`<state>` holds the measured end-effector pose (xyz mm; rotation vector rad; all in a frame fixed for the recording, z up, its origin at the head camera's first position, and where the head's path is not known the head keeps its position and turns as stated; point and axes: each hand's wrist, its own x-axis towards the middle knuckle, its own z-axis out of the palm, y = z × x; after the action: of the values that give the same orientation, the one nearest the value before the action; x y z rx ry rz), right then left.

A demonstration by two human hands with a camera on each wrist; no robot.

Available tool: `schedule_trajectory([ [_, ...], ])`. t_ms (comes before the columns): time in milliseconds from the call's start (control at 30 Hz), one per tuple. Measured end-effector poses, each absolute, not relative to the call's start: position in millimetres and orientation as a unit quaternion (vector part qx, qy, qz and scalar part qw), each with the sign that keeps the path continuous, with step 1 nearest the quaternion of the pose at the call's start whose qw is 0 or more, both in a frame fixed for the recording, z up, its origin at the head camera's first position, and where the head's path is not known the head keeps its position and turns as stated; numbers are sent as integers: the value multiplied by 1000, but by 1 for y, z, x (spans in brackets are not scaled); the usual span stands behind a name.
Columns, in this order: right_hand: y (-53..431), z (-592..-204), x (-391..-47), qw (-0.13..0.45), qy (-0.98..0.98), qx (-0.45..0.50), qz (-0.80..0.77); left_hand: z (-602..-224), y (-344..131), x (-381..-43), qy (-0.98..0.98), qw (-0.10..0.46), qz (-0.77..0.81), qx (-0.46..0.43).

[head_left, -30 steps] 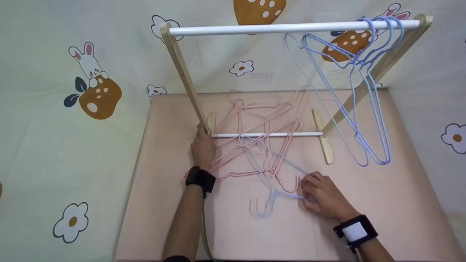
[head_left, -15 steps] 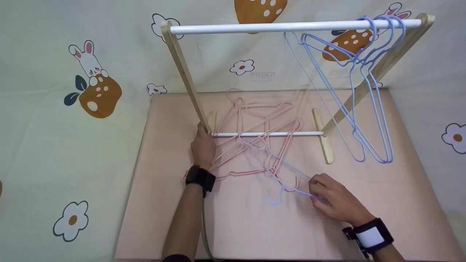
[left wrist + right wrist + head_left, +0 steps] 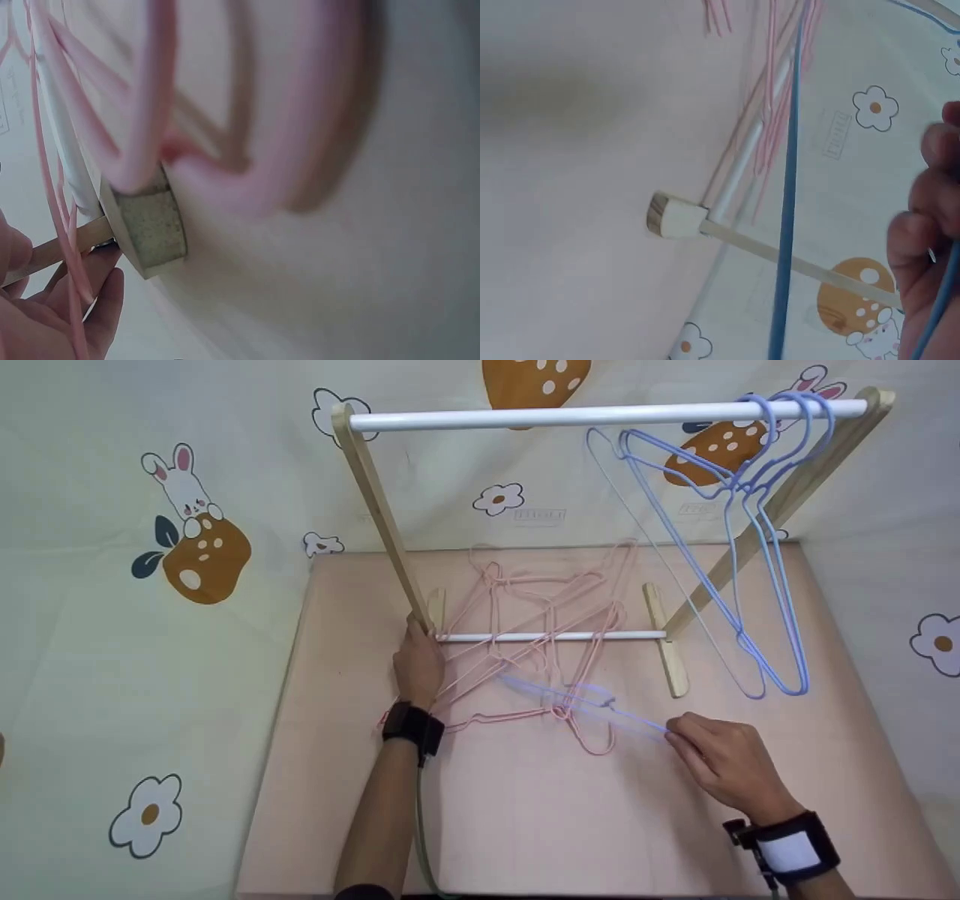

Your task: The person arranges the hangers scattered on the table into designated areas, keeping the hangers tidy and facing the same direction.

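Note:
In the head view my left hand (image 3: 420, 667) grips the foot of the left wooden post (image 3: 382, 521) of a clothes rack. The left wrist view shows the fingers (image 3: 105, 304) around that post, with pink hangers (image 3: 311, 112) large and blurred in front. My right hand (image 3: 731, 765) pinches a blue clothes hanger (image 3: 637, 718) by one end, above the table at the right. Motion blurs the hanger's far part, which crosses over a heap of pink clothes hangers (image 3: 517, 714). In the right wrist view the blue hanger runs past the curled fingers (image 3: 911, 240).
Several blue hangers (image 3: 806, 429) hang at the right end of the rack's white top rod (image 3: 555, 417). A white lower bar (image 3: 622, 636) joins the posts above the pink table (image 3: 525, 840). The right post ends in a wooden foot (image 3: 675, 675). A patterned sheet (image 3: 90, 660) surrounds the table.
My right hand has moved right with the blue hanger and turned it, so its hook has swung away from the table's front. My left hand has stayed at the post.

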<state>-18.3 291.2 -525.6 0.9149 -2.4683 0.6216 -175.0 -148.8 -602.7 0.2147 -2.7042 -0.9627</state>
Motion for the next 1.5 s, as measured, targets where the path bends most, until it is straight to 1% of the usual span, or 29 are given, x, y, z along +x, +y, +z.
schedule_trajectory([
  [167, 290, -524, -20, 252, -892, 303, 223, -604, -149, -176, -931, 136, -332, 73],
  [400, 279, -513, -19, 271, -893, 281, 222, -604, -149, -177, -929, 140, -333, 74],
  [600, 265, -491, -20, 296, -897, 254, 207, -603, -150, -179, -928, 135, -339, 75],
  [767, 256, -474, -21, 336, -890, 242, 190, -602, -149, -178, -930, 133, -335, 75],
  [967, 251, -456, -26, 380, -878, 240, 164, -602, -149, -176, -928, 146, -337, 65],
  [1200, 245, -428, -35, 430, -857, 211, 188, -613, -152, -178, -924, 175, -336, 51],
  [1300, 243, -413, -42, 448, -849, 197, 199, -613, -152, -177, -925, 169, -336, 53],
  [1367, 242, -403, -46, 456, -846, 189, 203, -606, -149, -174, -928, 156, -333, 56],
  [1500, 240, -387, -54, 463, -846, 168, 204, -606, -149, -175, -929, 148, -334, 59],
])
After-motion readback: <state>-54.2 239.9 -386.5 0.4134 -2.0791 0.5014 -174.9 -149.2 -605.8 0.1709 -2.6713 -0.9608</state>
